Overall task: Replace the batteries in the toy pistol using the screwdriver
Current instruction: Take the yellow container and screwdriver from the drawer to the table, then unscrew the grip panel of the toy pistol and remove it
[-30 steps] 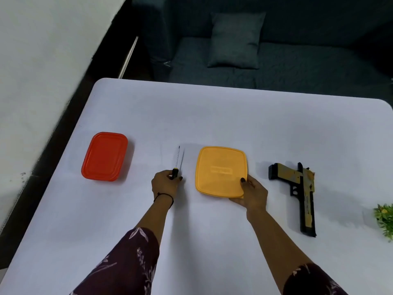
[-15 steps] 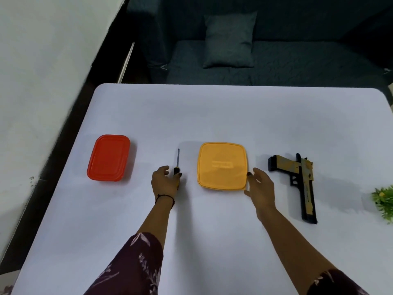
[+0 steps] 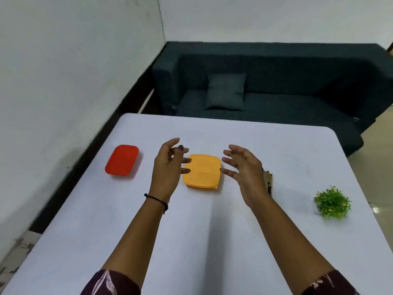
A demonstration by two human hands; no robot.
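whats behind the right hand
Only a sliver of the toy pistol shows past the right hand; the rest of it is covered. The hand is open, holding nothing.

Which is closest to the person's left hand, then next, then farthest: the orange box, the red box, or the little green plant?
From the left hand, in the head view:
1. Orange box: right beside its fingertips, toward the middle of the table.
2. Red box: off to the left side.
3. Little green plant: far over on the right, past the right hand.
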